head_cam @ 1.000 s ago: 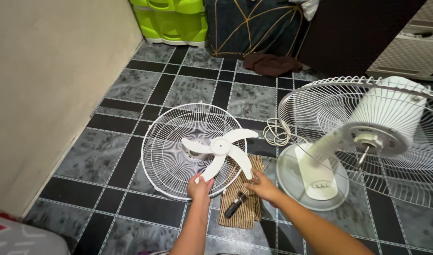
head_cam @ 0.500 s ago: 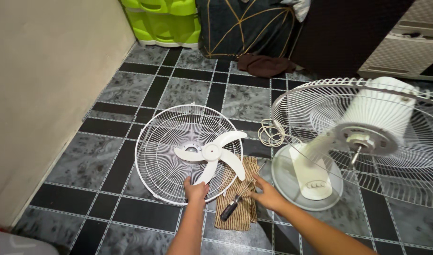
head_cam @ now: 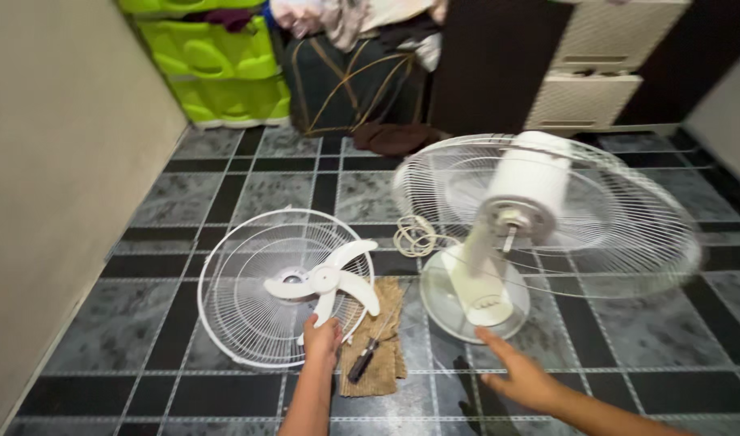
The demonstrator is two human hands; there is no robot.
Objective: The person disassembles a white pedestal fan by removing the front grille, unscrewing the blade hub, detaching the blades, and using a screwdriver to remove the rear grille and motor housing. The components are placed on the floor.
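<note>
My left hand (head_cam: 321, 339) grips the lower blade of a white three-bladed fan propeller (head_cam: 328, 280), which lies on a detached white wire fan guard (head_cam: 232, 291) on the floor. My right hand (head_cam: 519, 375) hovers open above the tiles, holding nothing, just in front of the fan's round base (head_cam: 475, 311). The white fan (head_cam: 519, 198) stands to the right with its rear guard (head_cam: 612, 234) and bare motor shaft facing me. A screwdriver with a dark handle (head_cam: 362, 362) rests on a striped brown cloth (head_cam: 376, 339) between my hands.
A coiled white power cord (head_cam: 417, 236) lies beside the fan base. A beige wall (head_cam: 55, 178) runs along the left. Green plastic drawers (head_cam: 216, 69), a dark bag with clothes (head_cam: 354, 77) and a dark cabinet (head_cam: 483, 64) line the back.
My right hand has left the cloth and screwdriver and moved right, open, toward the fan base. The view has pulled back and swung right. My left hand still holds the blade.
</note>
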